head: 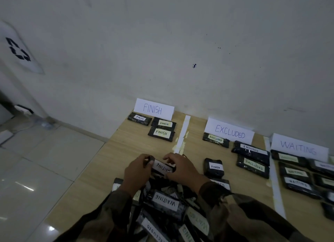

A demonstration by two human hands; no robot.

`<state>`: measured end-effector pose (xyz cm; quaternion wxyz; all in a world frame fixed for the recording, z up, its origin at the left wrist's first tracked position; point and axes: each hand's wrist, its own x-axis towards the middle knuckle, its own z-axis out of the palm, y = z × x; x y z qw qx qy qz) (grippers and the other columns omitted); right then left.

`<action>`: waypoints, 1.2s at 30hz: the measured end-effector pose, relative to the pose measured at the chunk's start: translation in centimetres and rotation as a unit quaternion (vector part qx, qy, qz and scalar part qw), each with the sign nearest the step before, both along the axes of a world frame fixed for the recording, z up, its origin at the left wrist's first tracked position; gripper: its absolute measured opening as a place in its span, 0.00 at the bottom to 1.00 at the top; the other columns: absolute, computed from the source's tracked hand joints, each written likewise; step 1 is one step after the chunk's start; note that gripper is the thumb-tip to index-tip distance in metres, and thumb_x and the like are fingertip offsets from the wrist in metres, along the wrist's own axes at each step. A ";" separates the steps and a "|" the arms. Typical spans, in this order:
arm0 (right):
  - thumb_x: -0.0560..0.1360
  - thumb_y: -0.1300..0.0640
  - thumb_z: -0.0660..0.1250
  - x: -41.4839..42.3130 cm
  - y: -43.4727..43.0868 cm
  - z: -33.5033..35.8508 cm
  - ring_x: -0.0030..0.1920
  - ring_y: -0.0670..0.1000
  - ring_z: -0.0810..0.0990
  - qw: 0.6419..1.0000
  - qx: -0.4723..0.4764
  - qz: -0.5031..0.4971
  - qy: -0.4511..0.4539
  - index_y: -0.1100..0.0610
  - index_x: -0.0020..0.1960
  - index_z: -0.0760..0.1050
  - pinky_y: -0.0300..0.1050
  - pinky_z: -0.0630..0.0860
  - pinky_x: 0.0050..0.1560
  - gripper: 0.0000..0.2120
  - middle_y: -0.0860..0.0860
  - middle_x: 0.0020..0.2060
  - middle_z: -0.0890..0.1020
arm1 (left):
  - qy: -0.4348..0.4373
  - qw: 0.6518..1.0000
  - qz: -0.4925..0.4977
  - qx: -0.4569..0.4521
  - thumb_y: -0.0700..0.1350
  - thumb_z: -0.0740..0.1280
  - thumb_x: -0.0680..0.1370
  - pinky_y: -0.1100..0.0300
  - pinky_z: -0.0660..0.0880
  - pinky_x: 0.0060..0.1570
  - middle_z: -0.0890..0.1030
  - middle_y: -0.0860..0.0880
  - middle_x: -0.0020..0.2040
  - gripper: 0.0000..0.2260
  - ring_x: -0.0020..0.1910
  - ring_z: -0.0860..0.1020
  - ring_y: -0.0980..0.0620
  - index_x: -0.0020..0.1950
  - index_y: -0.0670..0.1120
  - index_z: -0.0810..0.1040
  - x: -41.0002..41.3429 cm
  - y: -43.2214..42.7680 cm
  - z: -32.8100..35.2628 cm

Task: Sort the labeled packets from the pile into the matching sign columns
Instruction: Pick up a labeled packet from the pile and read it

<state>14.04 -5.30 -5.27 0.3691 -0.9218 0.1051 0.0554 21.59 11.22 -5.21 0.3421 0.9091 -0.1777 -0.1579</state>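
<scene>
Gripping WAITING packet (162, 167) by ends: left hand (136, 173), right hand (181, 167), fingers curled, above pile (162, 205).

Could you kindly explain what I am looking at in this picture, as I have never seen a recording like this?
There is no machine here: a camera worn on a person's head looks down at their own two hands. The left hand and right hand together hold a black rectangular packet with a white WAITING label. Nearer the wearer lies a pile of similar labelled packets. On the light wooden table, white tape strips divide columns under three white paper signs: FINISH, EXCLUDED, WAITING, with sorted packets before each.
</scene>
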 end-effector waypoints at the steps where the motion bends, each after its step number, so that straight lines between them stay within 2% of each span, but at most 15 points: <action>1: 0.67 0.53 0.74 -0.3 0.1 0.1 0.55 0.50 0.75 1.000 -0.007 0.005 0.001 0.51 0.63 0.71 0.48 0.75 0.54 0.26 0.50 0.56 0.76 | 0.001 1.000 0.010 -0.004 0.49 0.62 0.79 0.49 0.77 0.50 0.81 0.47 0.50 0.09 0.48 0.79 0.46 0.57 0.49 0.74 0.0 0.3 0.3; 4: 0.67 0.52 0.74 -1.1 0.7 0.4 0.55 0.51 0.75 1.000 -0.027 0.008 -0.005 0.50 0.64 0.70 0.49 0.75 0.53 0.28 0.49 0.56 0.77 | 0.009 0.999 0.041 -0.012 0.50 0.59 0.80 0.53 0.77 0.45 0.80 0.48 0.46 0.08 0.43 0.79 0.48 0.56 0.51 0.74 -0.4 1.4 1.2; 7: 0.67 0.51 0.73 -1.7 1.8 0.7 0.56 0.52 0.75 0.999 -0.043 0.018 -0.027 0.50 0.64 0.70 0.48 0.74 0.53 0.26 0.49 0.56 0.78 | 0.023 0.997 0.061 -0.033 0.50 0.59 0.80 0.59 0.74 0.35 0.79 0.49 0.43 0.07 0.38 0.77 0.51 0.56 0.52 0.73 -1.1 2.3 2.0; 10: 0.69 0.52 0.71 -2.5 2.8 1.3 0.54 0.52 0.75 0.996 -0.067 0.035 -0.056 0.52 0.62 0.71 0.45 0.73 0.50 0.22 0.50 0.56 0.76 | 0.043 0.993 0.077 -0.076 0.49 0.59 0.80 0.51 0.78 0.45 0.80 0.48 0.46 0.06 0.43 0.79 0.49 0.55 0.53 0.73 -2.2 3.1 2.7; 13: 0.70 0.57 0.68 -3.7 3.2 1.6 0.54 0.53 0.73 0.993 -0.066 0.009 -0.093 0.53 0.62 0.72 0.45 0.73 0.48 0.20 0.52 0.55 0.72 | 0.078 0.985 0.105 -0.111 0.48 0.60 0.80 0.50 0.77 0.50 0.80 0.47 0.48 0.07 0.46 0.79 0.48 0.56 0.51 0.74 -3.6 3.7 3.2; 15: 0.71 0.58 0.68 -4.5 3.4 2.0 0.54 0.52 0.72 0.991 -0.021 -0.067 -0.116 0.51 0.65 0.70 0.41 0.72 0.49 0.23 0.51 0.56 0.69 | 0.114 0.972 0.141 -0.151 0.47 0.61 0.79 0.53 0.76 0.47 0.80 0.45 0.50 0.08 0.45 0.79 0.48 0.56 0.48 0.75 -4.7 3.5 3.6; 17: 0.72 0.57 0.70 -5.2 3.5 2.8 0.52 0.50 0.74 0.978 0.092 -0.157 -0.099 0.49 0.66 0.67 0.39 0.72 0.48 0.25 0.50 0.55 0.69 | 0.166 0.954 0.169 -0.181 0.44 0.61 0.79 0.59 0.72 0.37 0.80 0.43 0.50 0.08 0.42 0.77 0.50 0.56 0.43 0.75 -5.9 3.1 4.1; 20: 0.73 0.58 0.71 -5.8 3.8 3.7 0.51 0.53 0.78 0.919 0.305 -0.243 -0.065 0.48 0.63 0.68 0.46 0.80 0.48 0.21 0.52 0.55 0.73 | 0.235 0.939 0.156 -0.195 0.41 0.62 0.79 0.61 0.72 0.33 0.81 0.43 0.47 0.08 0.40 0.79 0.49 0.56 0.42 0.76 -7.6 2.6 4.3; 22: 0.73 0.64 0.71 -6.1 3.5 4.0 0.50 0.55 0.80 0.894 0.340 -0.283 -0.075 0.47 0.60 0.69 0.52 0.81 0.49 0.21 0.55 0.55 0.74 | 0.245 0.943 0.135 -0.180 0.39 0.64 0.77 0.60 0.74 0.37 0.81 0.43 0.49 0.09 0.43 0.80 0.47 0.57 0.43 0.76 -8.5 2.6 4.3; 24: 0.71 0.68 0.70 -6.6 2.9 4.3 0.50 0.55 0.80 0.888 0.351 -0.286 -0.083 0.49 0.59 0.69 0.52 0.81 0.47 0.23 0.55 0.52 0.76 | 0.244 0.947 0.116 -0.174 0.38 0.67 0.75 0.60 0.73 0.37 0.80 0.45 0.51 0.10 0.44 0.79 0.50 0.56 0.45 0.75 -9.2 2.7 4.8; 28: 0.69 0.67 0.72 -7.6 1.8 5.0 0.54 0.53 0.77 0.919 0.314 -0.230 -0.067 0.53 0.54 0.74 0.47 0.78 0.52 0.17 0.53 0.55 0.78 | 0.207 0.954 0.074 -0.205 0.43 0.69 0.75 0.56 0.75 0.50 0.78 0.46 0.55 0.16 0.51 0.78 0.49 0.62 0.45 0.74 -9.8 2.1 5.8; 30: 0.69 0.66 0.73 -8.0 1.4 5.5 0.53 0.54 0.78 0.938 0.289 -0.185 -0.052 0.49 0.54 0.77 0.45 0.78 0.50 0.18 0.55 0.55 0.77 | 0.181 0.959 0.058 -0.209 0.44 0.69 0.75 0.60 0.75 0.46 0.79 0.46 0.55 0.18 0.51 0.78 0.49 0.64 0.46 0.73 -9.9 1.4 6.5; 32: 0.70 0.66 0.73 -8.3 1.0 5.9 0.49 0.53 0.77 0.950 0.273 -0.147 -0.040 0.46 0.55 0.78 0.42 0.77 0.48 0.20 0.54 0.49 0.75 | 0.177 0.959 0.041 -0.219 0.45 0.68 0.76 0.63 0.75 0.41 0.79 0.46 0.52 0.18 0.48 0.80 0.50 0.65 0.47 0.72 -10.0 0.6 7.1; 34: 0.70 0.67 0.72 -8.7 0.6 6.3 0.44 0.51 0.75 0.956 0.270 -0.113 -0.031 0.46 0.59 0.76 0.44 0.76 0.46 0.23 0.50 0.43 0.72 | 0.196 0.952 0.026 -0.234 0.44 0.69 0.75 0.58 0.79 0.44 0.80 0.44 0.50 0.18 0.45 0.81 0.48 0.64 0.48 0.71 -10.3 -0.2 7.5; 36: 0.69 0.68 0.73 -9.1 0.4 6.5 0.42 0.52 0.76 0.958 0.266 -0.102 -0.029 0.48 0.62 0.73 0.48 0.77 0.48 0.27 0.51 0.42 0.74 | 0.207 0.951 0.015 -0.231 0.43 0.69 0.75 0.55 0.79 0.44 0.80 0.44 0.43 0.17 0.39 0.81 0.48 0.63 0.49 0.73 -10.6 -0.9 7.4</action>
